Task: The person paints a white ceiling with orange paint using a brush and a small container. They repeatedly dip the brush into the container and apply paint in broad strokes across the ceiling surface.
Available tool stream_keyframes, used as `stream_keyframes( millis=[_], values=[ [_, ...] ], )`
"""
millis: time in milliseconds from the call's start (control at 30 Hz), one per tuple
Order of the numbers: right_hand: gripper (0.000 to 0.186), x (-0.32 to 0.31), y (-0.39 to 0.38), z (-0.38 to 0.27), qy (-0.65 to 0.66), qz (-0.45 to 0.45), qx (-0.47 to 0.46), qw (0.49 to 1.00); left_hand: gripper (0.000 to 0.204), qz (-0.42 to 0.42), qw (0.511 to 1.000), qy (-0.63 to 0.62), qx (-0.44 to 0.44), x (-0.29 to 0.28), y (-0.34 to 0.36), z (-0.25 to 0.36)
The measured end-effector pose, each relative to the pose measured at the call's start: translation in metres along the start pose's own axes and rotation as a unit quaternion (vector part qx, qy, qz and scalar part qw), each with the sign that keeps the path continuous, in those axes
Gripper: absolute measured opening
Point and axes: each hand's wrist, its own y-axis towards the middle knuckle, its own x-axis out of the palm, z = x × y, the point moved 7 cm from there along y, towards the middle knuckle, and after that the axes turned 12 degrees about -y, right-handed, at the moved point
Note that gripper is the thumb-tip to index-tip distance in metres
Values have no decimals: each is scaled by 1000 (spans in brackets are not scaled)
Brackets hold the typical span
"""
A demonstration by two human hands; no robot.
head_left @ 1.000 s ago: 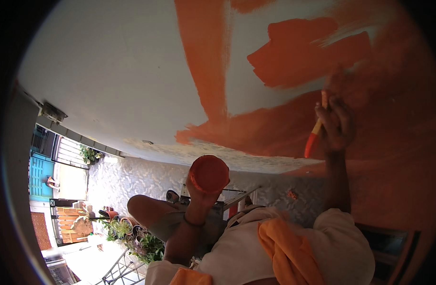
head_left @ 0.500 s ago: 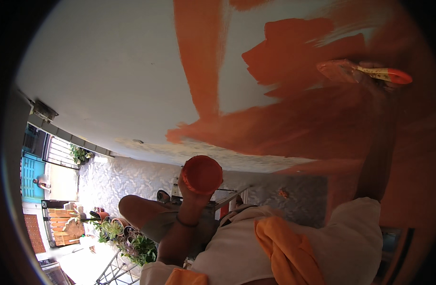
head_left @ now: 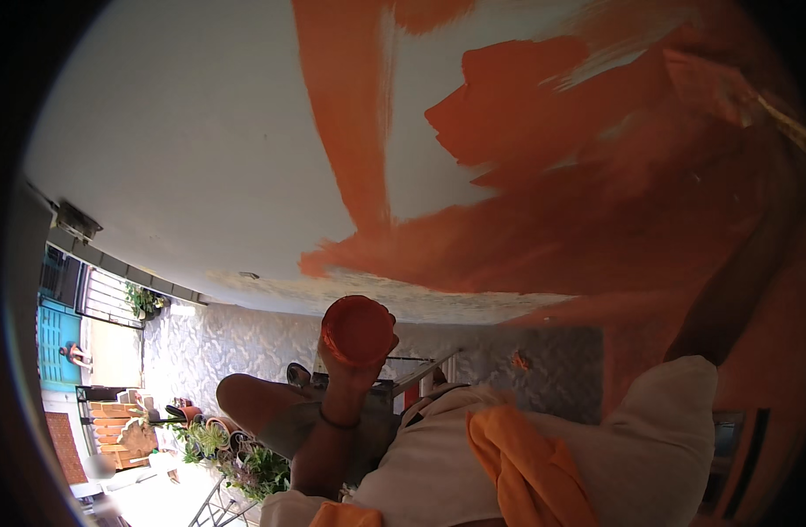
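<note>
My left hand (head_left: 350, 369) holds a round container (head_left: 358, 328) of orange-red paint in front of me at lower centre. My right arm stretches up to the far right, where my right hand (head_left: 772, 132), dim and blurred, grips a paintbrush (head_left: 710, 88). The bristles are against the orange-painted part of the pale surface (head_left: 174, 140), which fills the upper view with broad uneven strokes and white patches between them. An orange cloth (head_left: 526, 457) lies over my pale shirt.
A metal ladder (head_left: 425, 373) stands by my legs above the patterned floor (head_left: 209, 342). Potted plants (head_left: 253, 470), a metal frame (head_left: 214, 505) and a wooden slatted piece (head_left: 122, 430) are below left. A bracket fitting (head_left: 78, 220) is at left, a person (head_left: 73, 353) farther off by a blue gate (head_left: 56, 329).
My right hand has moved up and to the right with the brush, which has turned bristles-first onto the surface. New orange covers part of the right-hand area. The container sits slightly farther left.
</note>
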Motion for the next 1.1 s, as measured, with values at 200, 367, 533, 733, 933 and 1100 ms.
stream_keyframes(
  millis=[200,367,533,733,933,1100],
  values=[
    [21,170,-171,15,68,-308,-61,947,63,-10,1000,22,-10,1,1,-1],
    [25,152,-132,48,82,-277,119,950,63,-2,1000,20,-18,-1,2,-3],
    [21,79,-40,44,-18,-187,41,981,61,-13,999,41,-20,3,2,-6],
    [24,-8,44,37,-66,-75,-30,995,54,10,1000,24,-7,5,3,-5],
    [26,-87,85,24,-64,78,-59,993,49,40,999,11,5,6,0,-6],
    [27,50,-34,-7,44,-187,-99,976,48,34,999,37,1,3,3,-4]
  ],
)
